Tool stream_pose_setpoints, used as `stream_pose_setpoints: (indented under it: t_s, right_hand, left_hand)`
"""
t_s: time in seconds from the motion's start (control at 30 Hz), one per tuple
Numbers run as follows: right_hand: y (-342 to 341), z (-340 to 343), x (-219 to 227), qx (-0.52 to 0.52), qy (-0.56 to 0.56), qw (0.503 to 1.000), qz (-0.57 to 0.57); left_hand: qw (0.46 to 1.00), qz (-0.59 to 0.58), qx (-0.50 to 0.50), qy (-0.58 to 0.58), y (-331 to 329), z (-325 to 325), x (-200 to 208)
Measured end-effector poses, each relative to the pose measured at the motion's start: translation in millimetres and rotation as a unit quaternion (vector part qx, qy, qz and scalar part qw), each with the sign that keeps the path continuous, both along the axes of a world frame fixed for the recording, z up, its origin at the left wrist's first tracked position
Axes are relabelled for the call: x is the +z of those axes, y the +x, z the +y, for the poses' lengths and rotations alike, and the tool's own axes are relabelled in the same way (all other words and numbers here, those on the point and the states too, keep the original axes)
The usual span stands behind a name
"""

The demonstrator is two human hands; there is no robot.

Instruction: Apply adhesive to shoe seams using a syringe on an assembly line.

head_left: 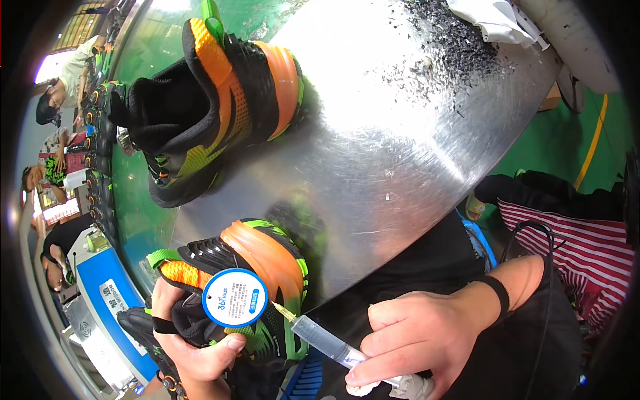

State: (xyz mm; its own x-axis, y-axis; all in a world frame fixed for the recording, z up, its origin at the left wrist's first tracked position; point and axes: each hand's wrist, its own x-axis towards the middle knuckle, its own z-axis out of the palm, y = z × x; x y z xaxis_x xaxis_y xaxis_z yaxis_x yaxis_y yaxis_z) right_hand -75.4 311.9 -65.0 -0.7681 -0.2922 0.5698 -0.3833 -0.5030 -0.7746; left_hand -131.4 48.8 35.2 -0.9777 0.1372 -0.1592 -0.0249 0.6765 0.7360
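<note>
Our left hand [190,347] clamps the near sneaker [247,287] steady, heel up; right hand [413,340] grips the syringe [320,337], needle angled at its sole edge.

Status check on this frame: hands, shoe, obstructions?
Left hand grips black-orange shoe. Right hand holds syringe, needle at shoe's side. Round tag hangs over shoe.
</note>
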Motion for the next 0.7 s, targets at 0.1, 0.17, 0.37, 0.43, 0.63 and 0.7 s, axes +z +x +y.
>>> stream_pose_setpoints:
  t_s: [0.1, 0.17, 0.37, 0.43, 0.63, 0.7]
  right_hand:
    - [-8.2, 9.4, 6.5, 0.027, 0.054, 0.997, 0.043]
    - [-1.9, 7.3, 5.2, 0.014, 0.058, 0.997, 0.046]
    - [7.8, 45.5, 4.6, -0.014, 0.109, 0.99, 0.086]
    - [4.6, 66.4, 5.1, -0.081, 0.145, 0.982, 0.086]
    - [12.2, 84.4, -24.9, -0.151, 0.121, 0.981, -0.01]
    - [6.4, 85.3, -10.9, -0.168, 0.116, 0.979, -0.008]
  left_hand:
    - [1.0, 0.029, -0.008, -0.009, 1.4, -3.9, -1.3]
    - [0.999, 0.019, -0.031, -0.028, 0.3, -7.1, 0.0]
    - [0.968, 0.152, -0.158, -0.125, 7.9, -18.3, 9.3]
    - [0.936, 0.097, -0.232, -0.248, 24.0, -4.3, 59.5]
    - [0.824, 0.128, -0.358, -0.42, 53.3, -4.4, 54.3]
    - [0.893, 0.133, -0.266, -0.337, 55.8, -15.5, 65.8]
